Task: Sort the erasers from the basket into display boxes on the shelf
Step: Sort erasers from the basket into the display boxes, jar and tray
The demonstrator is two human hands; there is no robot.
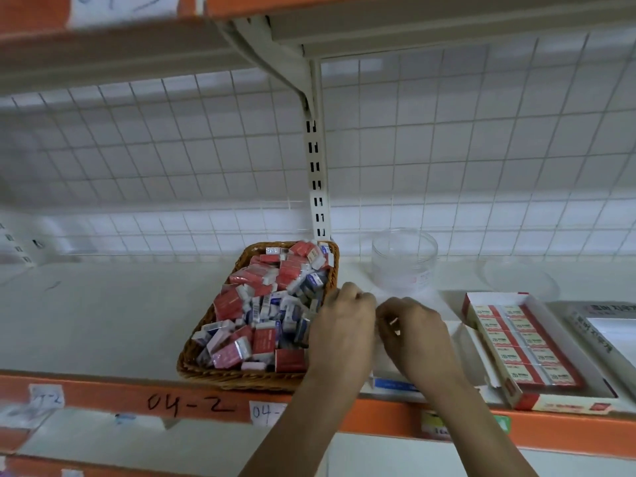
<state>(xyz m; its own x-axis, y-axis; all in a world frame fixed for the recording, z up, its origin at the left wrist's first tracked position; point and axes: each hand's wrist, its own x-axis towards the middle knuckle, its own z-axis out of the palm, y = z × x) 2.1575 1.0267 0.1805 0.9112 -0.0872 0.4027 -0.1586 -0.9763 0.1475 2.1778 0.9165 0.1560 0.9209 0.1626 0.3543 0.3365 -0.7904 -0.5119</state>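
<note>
A wicker basket [206, 342] on the shelf holds a heap of several red and blue-white erasers [265, 304]. Right of it lies a white display box with a blue front [395, 384], mostly hidden under my hands. My left hand [344, 325] hovers over the basket's right rim and the box with its fingers curled downward, and what they hold is hidden. Close beside it, over the same box, my right hand [418, 339] pinches a small pale eraser [393, 321] between its fingertips. Further right, a red display box [499, 298] holds neat rows of red erasers [523, 349].
A clear round plastic tub [404, 263] stands behind my hands, with its clear lid [519, 280] lying to the right. Another printed box [602, 325] sits at the far right. The shelf's orange front edge [186, 404] is marked 04-2, and a wire grid backs the shelf.
</note>
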